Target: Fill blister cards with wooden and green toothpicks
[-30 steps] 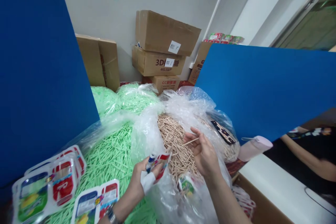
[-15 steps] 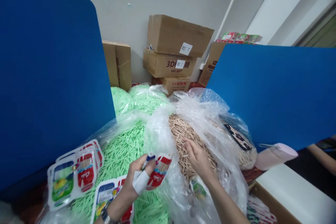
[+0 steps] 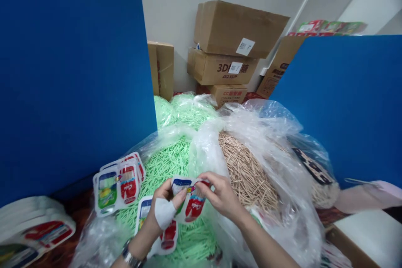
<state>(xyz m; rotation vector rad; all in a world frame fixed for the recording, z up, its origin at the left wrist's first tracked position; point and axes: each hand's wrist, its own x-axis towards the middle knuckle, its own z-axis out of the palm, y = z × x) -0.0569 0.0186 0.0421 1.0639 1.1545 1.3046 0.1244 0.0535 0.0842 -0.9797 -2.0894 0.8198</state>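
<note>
A small bottle-shaped plastic pack (image 3: 194, 206), with a red cola print and a blue-topped side, is held up over the bags. My left hand (image 3: 163, 202), with a white wrap around its thumb base, is closed on the pack's left side. The thumb and fingers of my right hand (image 3: 220, 194) pinch its upper right edge. Beneath lie thin green sticks (image 3: 172, 157) in a clear plastic bag; thin brown sticks (image 3: 248, 169) fill the bag to the right. Another pack (image 3: 169, 234) rests on the green sticks, partly covered by my left forearm.
Similar packs (image 3: 106, 190) lie stacked at the left of the green bag, with more at the lower left (image 3: 40, 230). Blue panels (image 3: 72, 67) stand on both sides. Cardboard boxes (image 3: 235, 29) are stacked against the wall. A pink cylindrical object (image 3: 361, 197) lies at right.
My right hand has moved from over the brown sticks to the pack in my left hand and now grips its edge. The view has swung left, bringing more packs into sight.
</note>
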